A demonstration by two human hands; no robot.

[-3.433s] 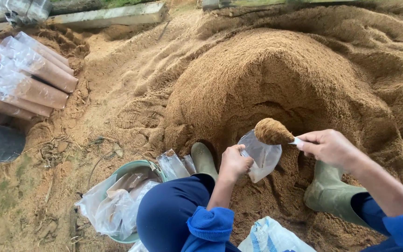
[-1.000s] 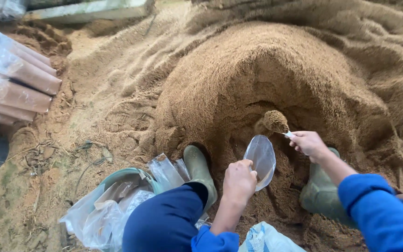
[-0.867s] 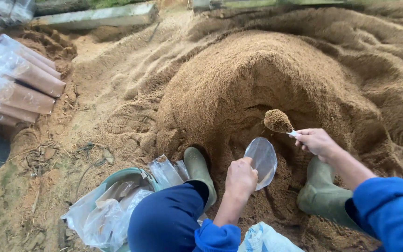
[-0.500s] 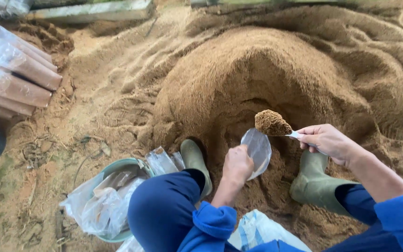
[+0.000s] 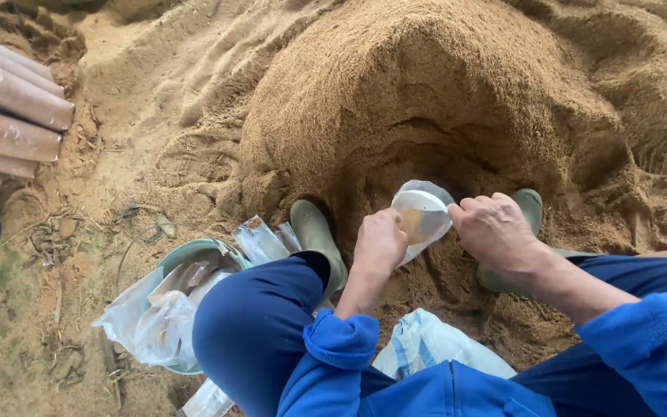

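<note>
At the far left a row of filled tubular bags (image 5: 9, 123) lies stacked on the ground, packed with brown material, which suggests a fair number are already done. Next comes a green basin (image 5: 194, 255) holding crumpled empty clear bags (image 5: 156, 324), so plenty appear left to fill. Beside it a green rubber boot (image 5: 316, 239) is planted at the foot of the big sawdust mound (image 5: 441, 100). The left hand (image 5: 380, 243) has its fingers clenched on the edge of a small clear plastic bag (image 5: 422, 212), holding it open and upright just in front of the mound; a little brown material shows inside, so this bag seems only started. The right hand (image 5: 496, 232) is at the bag's other side, fingers curled and touching its rim; whether they grasp a scoop cannot be told, as nothing shows beneath the hand. A white and blue woven sack (image 5: 434, 347) lies between the knees.
</note>
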